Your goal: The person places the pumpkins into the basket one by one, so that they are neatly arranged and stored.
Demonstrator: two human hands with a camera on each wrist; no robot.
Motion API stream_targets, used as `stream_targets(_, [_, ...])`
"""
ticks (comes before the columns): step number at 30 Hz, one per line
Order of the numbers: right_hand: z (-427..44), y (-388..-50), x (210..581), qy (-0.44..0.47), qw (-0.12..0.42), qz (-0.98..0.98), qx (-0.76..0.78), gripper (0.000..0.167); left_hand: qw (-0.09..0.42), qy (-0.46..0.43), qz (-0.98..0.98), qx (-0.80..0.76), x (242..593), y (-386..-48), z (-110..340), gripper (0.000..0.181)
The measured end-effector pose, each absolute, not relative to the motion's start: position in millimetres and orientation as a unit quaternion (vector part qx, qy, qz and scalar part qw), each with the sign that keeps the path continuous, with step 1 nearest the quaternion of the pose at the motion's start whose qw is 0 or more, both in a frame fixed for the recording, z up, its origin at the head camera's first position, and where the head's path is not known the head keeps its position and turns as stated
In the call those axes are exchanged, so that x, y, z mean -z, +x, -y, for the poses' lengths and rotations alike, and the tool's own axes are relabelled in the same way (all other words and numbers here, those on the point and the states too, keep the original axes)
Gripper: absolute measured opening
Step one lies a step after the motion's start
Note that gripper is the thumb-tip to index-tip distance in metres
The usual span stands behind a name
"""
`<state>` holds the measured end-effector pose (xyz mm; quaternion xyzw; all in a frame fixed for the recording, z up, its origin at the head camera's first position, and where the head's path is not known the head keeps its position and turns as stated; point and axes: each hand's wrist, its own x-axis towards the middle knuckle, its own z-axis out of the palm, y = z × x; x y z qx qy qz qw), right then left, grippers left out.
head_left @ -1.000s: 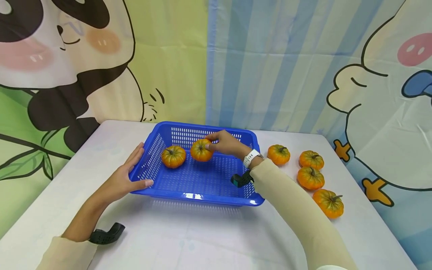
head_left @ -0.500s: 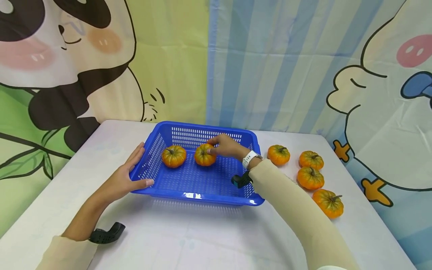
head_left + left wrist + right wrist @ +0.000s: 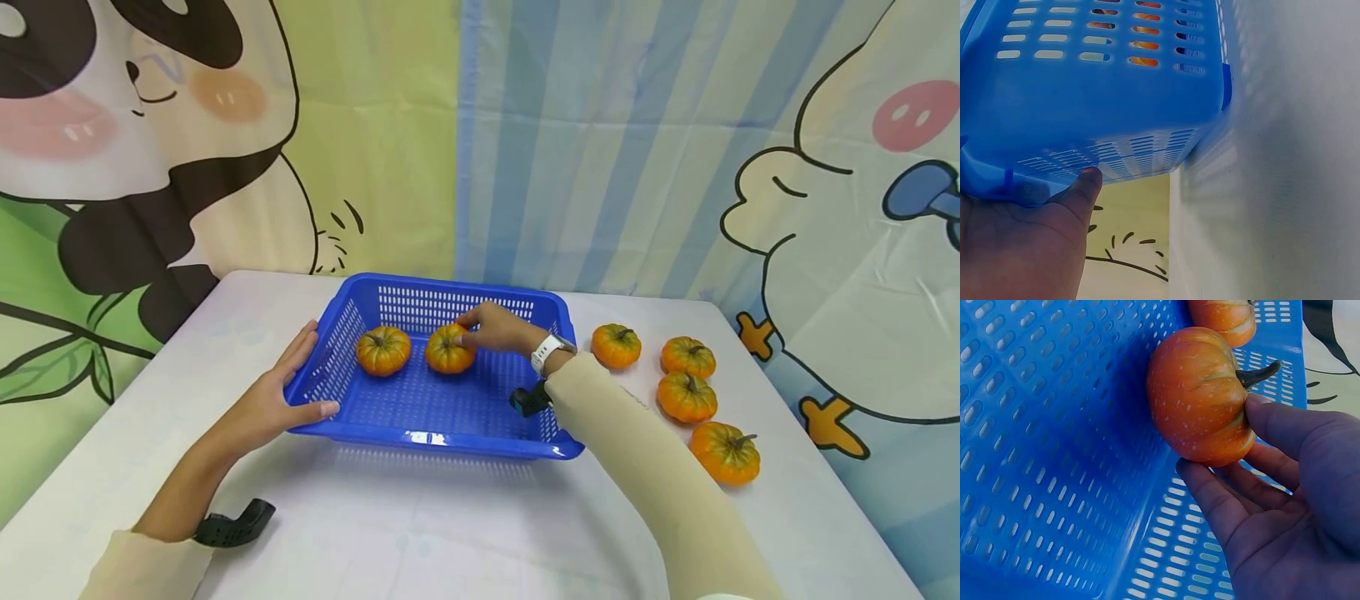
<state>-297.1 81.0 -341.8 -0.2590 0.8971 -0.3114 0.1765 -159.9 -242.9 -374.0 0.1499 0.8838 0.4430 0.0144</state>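
A blue plastic basket [image 3: 431, 408] with slotted walls stands on the white table. My left hand [image 3: 273, 404] holds its left front corner, thumb over the rim and fingers along the outside; in the left wrist view a fingertip [image 3: 1091, 176] touches the outer wall. Inside the basket, my right hand [image 3: 498, 327] grips a small orange pumpkin [image 3: 448, 350] from its right side. The right wrist view shows the thumb near this pumpkin's dark stem and the other fingers at its side. To its left, a second pumpkin [image 3: 383, 351] sits in the basket.
Right of the basket, a pumpkin [image 3: 616, 346] lies near the right forearm. Farther right are three more: a back one [image 3: 687, 357], a middle one [image 3: 686, 397] and a front one [image 3: 725, 452]. A printed curtain [image 3: 525, 150] hangs behind the table.
My right hand has lowered the gripped pumpkin toward the basket's floor, beside the other pumpkin. My left hand stays on the basket corner.
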Motion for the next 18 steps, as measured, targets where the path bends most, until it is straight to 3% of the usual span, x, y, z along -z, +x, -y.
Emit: stream_targets(18, [-72.9,-302.4,342.1,-0.259,0.2,-0.895,0.304,0.039,0.014,0.143,-0.888,-0.436,375.4,-160.5,242.4,0.104])
